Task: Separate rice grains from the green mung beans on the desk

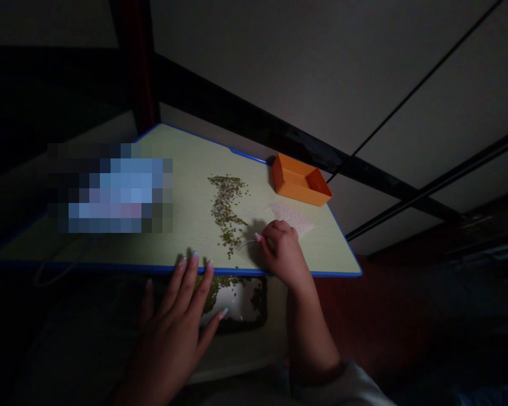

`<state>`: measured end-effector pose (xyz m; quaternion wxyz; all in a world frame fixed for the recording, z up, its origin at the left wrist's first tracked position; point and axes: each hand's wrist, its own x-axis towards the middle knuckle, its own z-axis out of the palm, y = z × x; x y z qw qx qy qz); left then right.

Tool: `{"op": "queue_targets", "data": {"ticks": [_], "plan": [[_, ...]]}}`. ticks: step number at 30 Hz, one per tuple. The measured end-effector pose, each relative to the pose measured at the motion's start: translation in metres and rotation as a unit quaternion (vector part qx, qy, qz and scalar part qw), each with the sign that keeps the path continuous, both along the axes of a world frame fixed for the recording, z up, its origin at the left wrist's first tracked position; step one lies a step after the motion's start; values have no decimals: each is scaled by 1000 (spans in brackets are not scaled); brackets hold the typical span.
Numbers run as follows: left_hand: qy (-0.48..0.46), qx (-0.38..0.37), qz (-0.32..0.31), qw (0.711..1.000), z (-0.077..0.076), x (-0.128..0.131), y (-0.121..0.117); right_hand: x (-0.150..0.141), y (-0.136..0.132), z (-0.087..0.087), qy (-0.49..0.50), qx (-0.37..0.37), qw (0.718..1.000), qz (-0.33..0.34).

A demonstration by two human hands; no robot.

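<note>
My left hand (182, 316) is spread open at the front edge of the small table (186, 152), its fingertips over the blue rim. My right hand (283, 254) is closed above the tabletop, its thumb and fingers drawn together. Close to its fingertips a thin, pale curved edge (248, 243) shows; what it belongs to is unclear. Left of this hand runs a strip of small green beans (225, 206) mixed with white grains. A pile of white grains (291, 216), like rice, lies just behind the right hand.
An orange open box (300, 183) stands at the table's back right. Below the front edge, a dark-rimmed tray (262, 307) holds more green beans. A blurred-out bright object (122, 192) is on the left, with a pale cable (59, 276) near it. Cabinet panels (322, 73) rise behind.
</note>
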<state>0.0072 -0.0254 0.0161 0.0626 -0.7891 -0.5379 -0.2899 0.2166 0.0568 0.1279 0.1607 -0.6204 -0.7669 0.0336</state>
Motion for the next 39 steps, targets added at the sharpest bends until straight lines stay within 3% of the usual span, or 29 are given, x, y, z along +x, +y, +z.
{"op": "queue_targets", "data": {"ticks": [13, 39], "plan": [[2, -14, 2, 1000, 2, 0, 0, -3, 2, -2, 10, 13, 1000, 12], [-1, -7, 4, 1000, 3, -1, -1, 3, 5, -5, -10, 2, 999, -31]]}}
